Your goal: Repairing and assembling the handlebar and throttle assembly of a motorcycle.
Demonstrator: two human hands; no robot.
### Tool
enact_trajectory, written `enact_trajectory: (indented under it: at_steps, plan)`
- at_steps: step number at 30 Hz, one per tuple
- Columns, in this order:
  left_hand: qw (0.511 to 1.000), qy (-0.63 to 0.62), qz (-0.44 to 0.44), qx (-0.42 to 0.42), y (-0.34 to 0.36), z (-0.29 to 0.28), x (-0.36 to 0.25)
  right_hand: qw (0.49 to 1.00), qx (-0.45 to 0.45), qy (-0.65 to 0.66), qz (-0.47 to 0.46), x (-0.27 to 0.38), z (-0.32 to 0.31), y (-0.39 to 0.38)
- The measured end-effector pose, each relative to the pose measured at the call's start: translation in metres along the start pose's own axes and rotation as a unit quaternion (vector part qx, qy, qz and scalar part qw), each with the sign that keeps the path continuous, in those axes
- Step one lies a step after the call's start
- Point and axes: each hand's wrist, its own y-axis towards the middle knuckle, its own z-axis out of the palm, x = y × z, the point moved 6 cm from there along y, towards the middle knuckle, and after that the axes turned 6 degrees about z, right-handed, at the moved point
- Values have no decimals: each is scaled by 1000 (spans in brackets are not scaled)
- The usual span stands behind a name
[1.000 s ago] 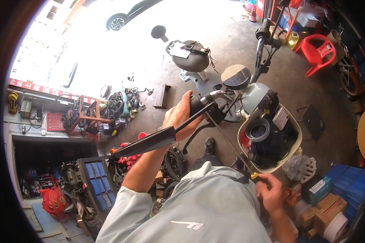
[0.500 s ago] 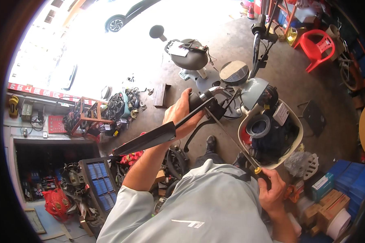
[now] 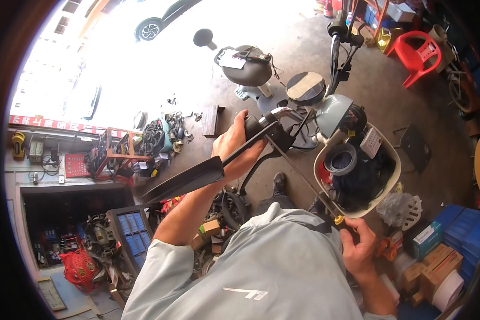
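My left hand (image 3: 234, 148) is closed around the black handlebar grip (image 3: 252, 126) of a scooter. A black rear-view mirror (image 3: 189, 180) on a stem crosses over my left wrist and forearm. Below the grip hangs a brake lever (image 3: 250, 178). In my right hand (image 3: 360, 244) is a long thin screwdriver (image 3: 338, 219) with a yellow handle end. Its shaft slants up to the lever mount beside the grip; the tip's exact contact cannot be made out. Right of the shaft is the cream front basket (image 3: 397, 177), holding a grey ring (image 3: 340, 160) and dark cloth.
A round mirror (image 3: 305, 88) and a headlight housing (image 3: 334, 111) stand between the handlebar ends. Another scooter's seat (image 3: 246, 74) is ahead. A red chair (image 3: 420, 52) stands far right. Cardboard boxes (image 3: 440, 265) lie near right, and loose parts (image 3: 165, 136) cover the floor at left.
The handlebar grip, with my left hand on it, and the mirror shift slightly left in the picture. My right hand keeps the screwdriver at nearly the same place and slant.
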Motion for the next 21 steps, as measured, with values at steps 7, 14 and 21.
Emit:
enact_trajectory:
  at_steps: [7, 14, 21]
  plan:
    - [1000, -1, -9, -5, 0, 0, -1, 997, 24, 40, 63, -13, 0, -2]
    - [998, -8, -44, 36, 1, -2, -5, 997, 22, 36, 58, -12, 0, -1]
    - [998, -10, -45, 38, 1, -1, -4, 996, 27, 49, 75, -15, 1, -1]
